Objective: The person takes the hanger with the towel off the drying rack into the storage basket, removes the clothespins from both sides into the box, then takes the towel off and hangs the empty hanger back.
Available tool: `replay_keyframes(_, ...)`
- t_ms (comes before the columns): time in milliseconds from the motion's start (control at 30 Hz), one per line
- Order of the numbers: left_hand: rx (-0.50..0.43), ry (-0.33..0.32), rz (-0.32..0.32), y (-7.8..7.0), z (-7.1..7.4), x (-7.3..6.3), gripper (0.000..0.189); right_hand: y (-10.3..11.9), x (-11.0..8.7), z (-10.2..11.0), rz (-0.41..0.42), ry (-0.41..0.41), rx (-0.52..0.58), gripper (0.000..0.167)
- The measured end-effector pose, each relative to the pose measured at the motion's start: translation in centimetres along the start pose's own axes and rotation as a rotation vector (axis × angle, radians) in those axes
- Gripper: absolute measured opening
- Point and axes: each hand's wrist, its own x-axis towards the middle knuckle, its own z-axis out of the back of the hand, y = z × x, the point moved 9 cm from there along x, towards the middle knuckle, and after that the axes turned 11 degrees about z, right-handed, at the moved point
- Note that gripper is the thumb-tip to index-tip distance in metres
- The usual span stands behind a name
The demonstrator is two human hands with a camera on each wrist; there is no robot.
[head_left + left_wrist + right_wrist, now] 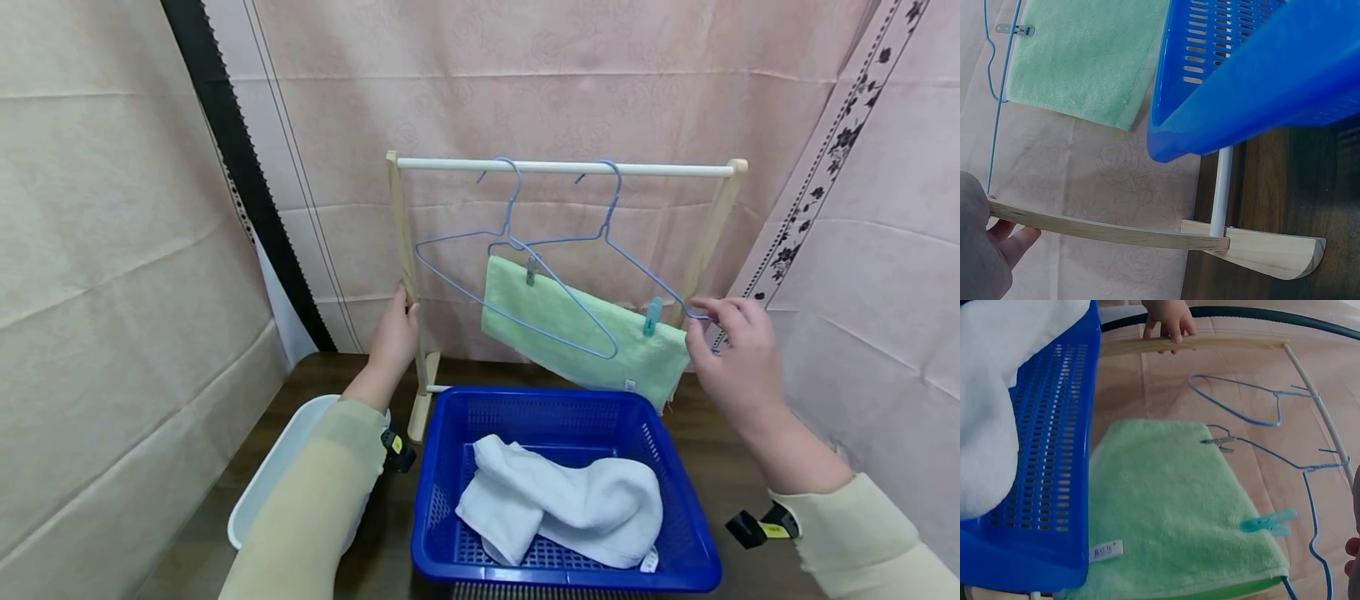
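My left hand [392,335] grips the upright wooden post [1104,229] of a small drying rack at its left side. My right hand [742,362] pinches the right corner of a blue wire hanger [619,180] that hooks over the rack's white rail [675,170]. From this hanger hangs a light green towel [577,333], fixed by a metal clip [532,271] and a teal clothespin [1266,521]. The towel slopes down toward the right hand. A second blue hanger [513,202], with nothing on it, hangs to the left and overlaps the towel in the head view.
A blue plastic basket [423,517] stands before the rack with a crumpled white towel [600,508] inside. Beside my left forearm is a pale, shallow tub [262,475]. Cloth curtains [600,83] enclose the brown wooden table [750,467] at the back and sides.
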Motion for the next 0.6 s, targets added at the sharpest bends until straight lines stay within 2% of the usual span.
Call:
replay_keyframes(167,-0.006,0.005,0.010,0.0,-0.1,0.0,0.057,-1.4,-0.3,0.1,-0.062,0.045,-0.041,0.027)
replay_keyframes(400,0.010,-0.006,0.001,0.0,0.0,0.1,0.057,-3.2,-0.5,-0.9,-0.183,0.196,-0.060,0.032)
replay_keyframes(600,0.006,-0.002,0.001,0.0,0.2,-0.1,0.056,-4.0,-0.6,-2.0,-0.221,0.305,-0.084,0.034)
